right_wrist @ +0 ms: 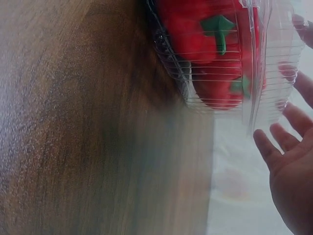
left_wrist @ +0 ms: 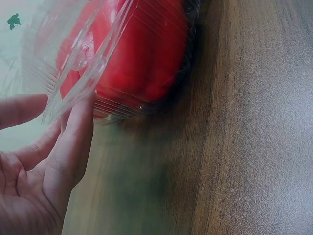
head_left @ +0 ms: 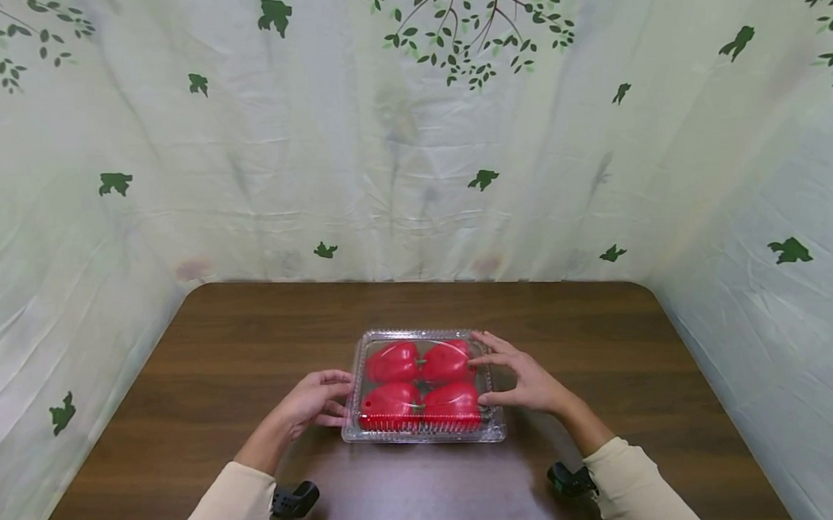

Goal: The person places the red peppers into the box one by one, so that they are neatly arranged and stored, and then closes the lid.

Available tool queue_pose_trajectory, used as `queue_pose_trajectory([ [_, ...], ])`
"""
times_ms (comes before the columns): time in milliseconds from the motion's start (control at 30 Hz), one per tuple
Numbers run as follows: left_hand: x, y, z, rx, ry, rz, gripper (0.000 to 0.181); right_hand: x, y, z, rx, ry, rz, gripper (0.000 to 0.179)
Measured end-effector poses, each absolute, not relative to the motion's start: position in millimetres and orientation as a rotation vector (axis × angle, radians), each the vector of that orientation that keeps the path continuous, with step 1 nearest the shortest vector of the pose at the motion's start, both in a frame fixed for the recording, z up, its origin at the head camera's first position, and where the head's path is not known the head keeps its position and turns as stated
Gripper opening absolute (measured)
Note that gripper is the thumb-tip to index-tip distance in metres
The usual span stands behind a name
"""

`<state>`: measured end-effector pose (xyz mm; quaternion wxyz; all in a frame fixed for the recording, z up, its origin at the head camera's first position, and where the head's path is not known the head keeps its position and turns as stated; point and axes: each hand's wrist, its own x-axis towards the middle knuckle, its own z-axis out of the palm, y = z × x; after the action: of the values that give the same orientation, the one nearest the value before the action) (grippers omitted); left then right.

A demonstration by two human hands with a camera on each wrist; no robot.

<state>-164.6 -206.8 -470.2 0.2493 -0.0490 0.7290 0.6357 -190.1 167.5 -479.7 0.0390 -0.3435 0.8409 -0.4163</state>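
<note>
A clear plastic clamshell box (head_left: 427, 438) with a ribbed wall sits on the brown table and holds several red bell peppers (head_left: 392, 362). Green stems show on two peppers (right_wrist: 221, 32) in the right wrist view. At the box's left side, my left hand (head_left: 316, 400) has the rim between its thumb and fingers, with one finger (left_wrist: 80, 129) against the rim from below. My right hand (head_left: 527, 376) is spread over the right side, its fingertips resting on the clear lid (right_wrist: 274, 63). The lid lies over the peppers.
The wood-grain table (head_left: 270, 317) has rounded far corners. A pale curtain (head_left: 411, 173) printed with green leaves and branches stands behind it and along both sides. Black wrist devices (head_left: 295, 500) are worn below both cream sleeves (head_left: 224, 510).
</note>
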Motion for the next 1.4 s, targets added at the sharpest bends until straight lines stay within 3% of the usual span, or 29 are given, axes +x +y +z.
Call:
queue_pose_trajectory([
  [800,-164,-199,-473,-0.182,2.098,1.723,0.028,-189,169,-484,-1.036,2.556,-1.312,0.056],
  [1200,-164,-198,-472,-0.182,2.092,1.724,0.028,-182,175,-485,-0.863,2.397,-1.622,0.059],
  [1400,-163,-200,-471,-0.174,2.093,1.720,0.030,-177,178,-480,-0.519,2.218,-1.761,0.062],
])
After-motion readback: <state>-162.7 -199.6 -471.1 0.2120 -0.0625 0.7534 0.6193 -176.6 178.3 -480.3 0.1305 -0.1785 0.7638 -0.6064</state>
